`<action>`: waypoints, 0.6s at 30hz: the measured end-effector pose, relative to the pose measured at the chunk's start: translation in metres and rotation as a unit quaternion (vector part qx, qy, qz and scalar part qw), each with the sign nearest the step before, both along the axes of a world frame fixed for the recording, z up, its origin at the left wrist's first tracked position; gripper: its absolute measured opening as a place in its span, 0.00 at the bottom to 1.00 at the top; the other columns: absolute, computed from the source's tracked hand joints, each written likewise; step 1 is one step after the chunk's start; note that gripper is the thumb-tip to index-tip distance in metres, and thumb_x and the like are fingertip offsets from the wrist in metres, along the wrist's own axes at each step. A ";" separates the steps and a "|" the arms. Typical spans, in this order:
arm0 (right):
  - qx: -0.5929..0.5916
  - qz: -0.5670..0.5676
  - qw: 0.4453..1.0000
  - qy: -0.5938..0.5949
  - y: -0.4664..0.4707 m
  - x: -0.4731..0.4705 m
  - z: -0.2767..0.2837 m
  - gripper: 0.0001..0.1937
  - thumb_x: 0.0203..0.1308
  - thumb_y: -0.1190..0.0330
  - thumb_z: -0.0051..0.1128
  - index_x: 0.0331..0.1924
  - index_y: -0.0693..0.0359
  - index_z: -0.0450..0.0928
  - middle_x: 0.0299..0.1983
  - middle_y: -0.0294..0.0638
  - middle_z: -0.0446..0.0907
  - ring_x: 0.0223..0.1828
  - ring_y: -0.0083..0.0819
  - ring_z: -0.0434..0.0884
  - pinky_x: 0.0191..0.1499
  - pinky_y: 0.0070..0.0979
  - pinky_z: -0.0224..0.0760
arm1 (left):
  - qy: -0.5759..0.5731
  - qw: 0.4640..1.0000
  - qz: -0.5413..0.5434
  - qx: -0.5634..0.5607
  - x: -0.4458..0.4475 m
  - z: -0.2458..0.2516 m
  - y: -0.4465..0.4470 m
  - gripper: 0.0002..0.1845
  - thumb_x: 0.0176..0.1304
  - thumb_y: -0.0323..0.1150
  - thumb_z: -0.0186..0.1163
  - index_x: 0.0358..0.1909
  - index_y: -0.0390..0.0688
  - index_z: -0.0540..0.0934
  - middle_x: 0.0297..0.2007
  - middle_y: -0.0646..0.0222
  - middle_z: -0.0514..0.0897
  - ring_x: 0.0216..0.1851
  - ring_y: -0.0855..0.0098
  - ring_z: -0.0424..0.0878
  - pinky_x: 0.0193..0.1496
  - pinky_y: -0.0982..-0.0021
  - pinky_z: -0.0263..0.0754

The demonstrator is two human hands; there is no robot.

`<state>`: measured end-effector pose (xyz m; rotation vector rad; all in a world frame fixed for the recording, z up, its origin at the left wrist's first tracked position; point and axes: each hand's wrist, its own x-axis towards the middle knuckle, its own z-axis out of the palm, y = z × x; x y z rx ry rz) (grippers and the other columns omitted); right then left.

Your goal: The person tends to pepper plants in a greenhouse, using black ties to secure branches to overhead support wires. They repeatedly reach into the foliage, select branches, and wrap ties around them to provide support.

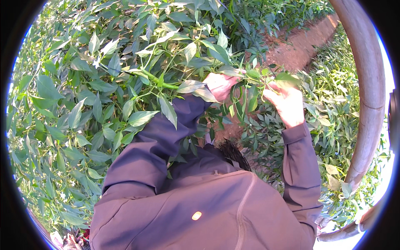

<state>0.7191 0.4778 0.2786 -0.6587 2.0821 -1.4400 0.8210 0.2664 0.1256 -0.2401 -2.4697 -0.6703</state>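
Leafy pepper plants (75,112) with small white flowers surround me. A thick green stem (157,81) runs over my left sleeve. My left hand (220,86) reaches in among the leaves, its back towards me. One fingertip shows beside a leafy pepper shoot (253,76); the other fingers are largely hidden, so its grip is unclear. From the right, my right hand (286,101) pinches the same shoot between thumb and fingers, near a blurred leaf (286,80). Thin green pods (232,14) hang farther back.
A curved bamboo pole (368,81) rises close on my right, with another bamboo piece (342,232) low at that side. Reddish soil (297,51) runs between plant rows. Dark bristly material (233,151) shows in front of my jacket (200,193).
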 end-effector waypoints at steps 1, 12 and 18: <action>-0.012 -0.003 1.000 0.012 -0.001 0.005 0.008 0.24 0.58 0.71 0.74 0.58 0.72 0.80 0.28 0.32 0.84 0.29 0.14 0.77 0.34 0.14 0.69 | -0.004 1.000 0.007 0.016 0.003 0.005 -0.002 0.23 0.56 0.23 0.57 0.57 0.39 0.77 0.66 0.60 0.78 0.59 0.53 0.81 0.51 0.60 0.83; -0.004 -0.149 0.986 0.079 0.051 0.034 0.032 0.17 0.61 0.75 0.71 0.53 0.71 0.84 0.29 0.26 0.79 0.28 0.10 0.70 0.32 0.13 0.64 | -0.045 0.924 -0.048 0.377 0.020 0.013 0.001 0.16 0.71 0.21 0.53 0.59 0.35 0.77 0.62 0.61 0.81 0.54 0.69 0.83 0.54 0.73 0.77; -0.005 -0.228 0.972 -0.051 0.063 -0.016 -0.017 0.11 0.67 0.72 0.65 0.49 0.71 0.86 0.38 0.34 0.87 0.36 0.15 0.80 0.42 0.16 0.72 | -0.061 0.998 0.016 0.016 0.038 0.015 -0.004 0.17 0.71 0.23 0.55 0.59 0.43 0.81 0.59 0.67 0.85 0.40 0.71 0.86 0.39 0.72 0.79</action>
